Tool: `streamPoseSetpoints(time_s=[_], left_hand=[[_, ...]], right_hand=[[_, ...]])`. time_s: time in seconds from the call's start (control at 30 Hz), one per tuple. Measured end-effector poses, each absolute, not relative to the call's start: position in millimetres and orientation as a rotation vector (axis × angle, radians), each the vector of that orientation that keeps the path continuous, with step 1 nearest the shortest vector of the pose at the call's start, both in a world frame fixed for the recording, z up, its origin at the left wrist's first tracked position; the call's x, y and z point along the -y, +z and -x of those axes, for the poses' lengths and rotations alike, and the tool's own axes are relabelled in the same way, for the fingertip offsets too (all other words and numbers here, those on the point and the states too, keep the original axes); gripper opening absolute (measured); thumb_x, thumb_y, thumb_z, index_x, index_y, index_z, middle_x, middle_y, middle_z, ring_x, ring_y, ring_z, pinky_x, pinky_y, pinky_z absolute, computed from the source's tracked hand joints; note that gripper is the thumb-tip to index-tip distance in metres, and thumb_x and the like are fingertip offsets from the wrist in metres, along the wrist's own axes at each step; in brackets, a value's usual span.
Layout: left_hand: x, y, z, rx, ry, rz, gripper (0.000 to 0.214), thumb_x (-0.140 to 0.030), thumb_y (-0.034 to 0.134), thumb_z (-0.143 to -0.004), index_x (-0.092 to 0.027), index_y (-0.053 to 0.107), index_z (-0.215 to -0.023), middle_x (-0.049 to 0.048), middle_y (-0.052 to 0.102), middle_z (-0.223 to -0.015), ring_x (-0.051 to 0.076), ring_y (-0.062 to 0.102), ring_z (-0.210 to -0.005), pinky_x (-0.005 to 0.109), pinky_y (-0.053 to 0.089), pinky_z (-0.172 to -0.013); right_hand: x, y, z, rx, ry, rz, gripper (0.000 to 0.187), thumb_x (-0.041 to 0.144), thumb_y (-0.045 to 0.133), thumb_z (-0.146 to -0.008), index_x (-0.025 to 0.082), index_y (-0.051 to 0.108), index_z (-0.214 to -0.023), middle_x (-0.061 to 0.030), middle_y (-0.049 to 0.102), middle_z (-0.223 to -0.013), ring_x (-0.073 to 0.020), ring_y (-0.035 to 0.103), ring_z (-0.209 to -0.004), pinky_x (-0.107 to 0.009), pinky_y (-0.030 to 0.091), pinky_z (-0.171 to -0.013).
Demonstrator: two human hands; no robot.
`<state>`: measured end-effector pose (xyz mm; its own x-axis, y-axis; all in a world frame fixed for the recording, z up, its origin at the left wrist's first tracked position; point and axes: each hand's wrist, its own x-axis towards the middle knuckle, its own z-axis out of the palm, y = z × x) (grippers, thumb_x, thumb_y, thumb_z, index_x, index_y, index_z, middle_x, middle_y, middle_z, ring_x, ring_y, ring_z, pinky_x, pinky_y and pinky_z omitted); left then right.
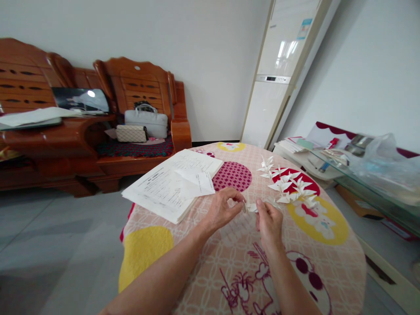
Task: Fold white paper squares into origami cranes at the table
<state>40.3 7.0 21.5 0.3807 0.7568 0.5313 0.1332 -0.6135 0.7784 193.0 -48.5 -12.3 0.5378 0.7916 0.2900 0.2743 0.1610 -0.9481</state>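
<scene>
Between my two hands is a small piece of folded white paper (pixel 251 208), held just above the round table. My left hand (pixel 226 204) pinches its left end between thumb and forefinger. On the other side, my right hand (pixel 269 218) is closed on its right end, and the fingers hide part of the paper. Several white paper cranes (pixel 288 184) stand in a cluster beyond my right hand. To the left of my left hand lies a stack of printed sheets (pixel 164 188), with a loose white slip (pixel 197 183) on top.
A patterned cloth (pixel 210 271) covers the round table. On the right stands a glass-topped cabinet (pixel 354 183) with papers and a plastic bag (pixel 382 153). Wooden chairs (pixel 141 78) with handbags are at the left, and a tall air conditioner (pixel 272 96) stands behind.
</scene>
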Motion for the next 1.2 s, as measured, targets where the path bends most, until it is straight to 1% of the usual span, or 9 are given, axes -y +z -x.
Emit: streamPoseSetpoints(time_s=[0.1,0.17,0.2,0.27,0.37,0.47,0.77,1.03,1.2], left_hand=[[-6,22,-42,-0.856,1.274,-1.963,0.009,-0.011,0.059,-0.073,-0.016,0.066,-0.071,0.0024,0.067,-0.076,0.015,0.060,-0.074,0.026,0.045,-0.072],[-4,22,-43,-0.912,1.291,-1.941,0.008,-0.012,0.059,-0.073,-0.016,0.065,-0.069,0.0018,0.066,-0.074,0.015,0.060,-0.073,0.026,0.044,-0.072],[-4,22,-44,-0.932,1.297,-1.928,0.008,-0.013,0.059,-0.073,-0.016,0.065,-0.069,0.0014,0.066,-0.072,0.015,0.059,-0.072,0.026,0.044,-0.071],[-1,21,-46,-0.953,1.313,-1.891,0.007,-0.016,0.060,-0.073,-0.016,0.064,-0.068,0.0010,0.064,-0.070,0.015,0.058,-0.070,0.026,0.044,-0.070],[3,21,-49,-0.934,1.326,-1.837,0.009,-0.019,0.061,-0.074,-0.016,0.062,-0.066,0.0007,0.062,-0.068,0.015,0.057,-0.068,0.026,0.043,-0.068],[7,20,-51,-0.923,1.313,-1.827,0.010,-0.019,0.062,-0.075,-0.016,0.062,-0.065,0.0004,0.062,-0.067,0.014,0.056,-0.068,0.025,0.042,-0.067],[11,22,-53,-0.903,1.311,-1.880,0.009,-0.016,0.064,-0.073,-0.015,0.061,-0.065,0.0001,0.062,-0.067,0.013,0.057,-0.066,0.024,0.041,-0.065],[7,23,-50,-0.845,1.254,-1.860,0.007,-0.016,0.063,-0.073,-0.016,0.062,-0.065,0.0004,0.064,-0.068,0.014,0.058,-0.067,0.025,0.042,-0.066],[4,25,-49,-0.845,1.167,-1.760,0.020,-0.024,0.057,-0.078,-0.015,0.063,-0.062,0.0004,0.061,-0.062,0.013,0.054,-0.062,0.024,0.040,-0.061]], right_hand=[[54,-1,-194,1.095,0.227,1.483,0.033,0.047,0.058,-0.084,0.017,0.060,-0.072,0.0000,0.059,-0.058,-0.0145,0.054,-0.052,-0.026,0.044,-0.052],[58,6,-191,1.176,-0.007,1.440,0.025,0.040,0.061,-0.085,0.016,0.064,-0.089,-0.0078,0.068,-0.083,-0.0202,0.064,-0.074,-0.033,0.051,-0.070],[59,9,-189,1.248,-0.116,1.386,0.023,0.037,0.061,-0.085,0.016,0.064,-0.095,-0.0113,0.068,-0.096,-0.0235,0.064,-0.088,-0.038,0.051,-0.081],[61,13,-184,1.390,-0.271,1.297,0.020,0.031,0.060,-0.086,0.017,0.065,-0.100,-0.0156,0.061,-0.120,-0.0287,0.057,-0.112,-0.047,0.045,-0.095],[62,13,-177,1.531,-0.355,1.270,0.016,0.025,0.058,-0.086,0.018,0.065,-0.098,-0.0165,0.046,-0.141,-0.0325,0.044,-0.128,-0.053,0.040,-0.102],[60,11,-175,1.555,-0.389,1.278,0.012,0.021,0.058,-0.085,0.018,0.065,-0.094,-0.0163,0.041,-0.144,-0.0335,0.041,-0.131,-0.054,0.038,-0.103],[58,8,-179,1.561,-0.399,1.255,0.010,0.012,0.056,-0.084,0.018,0.064,-0.086,-0.0160,0.045,-0.142,-0.0317,0.045,-0.129,-0.053,0.041,-0.101],[57,7,-180,1.565,-0.351,1.257,0.011,0.014,0.053,-0.086,0.019,0.063,-0.086,-0.0158,0.048,-0.140,-0.0299,0.047,-0.127,-0.050,0.043,-0.099],[58,8,-180,1.576,-0.330,1.275,0.011,0.015,0.053,-0.088,0.019,0.063,-0.086,-0.0158,0.047,-0.139,-0.0292,0.048,-0.126,-0.048,0.044,-0.099]])
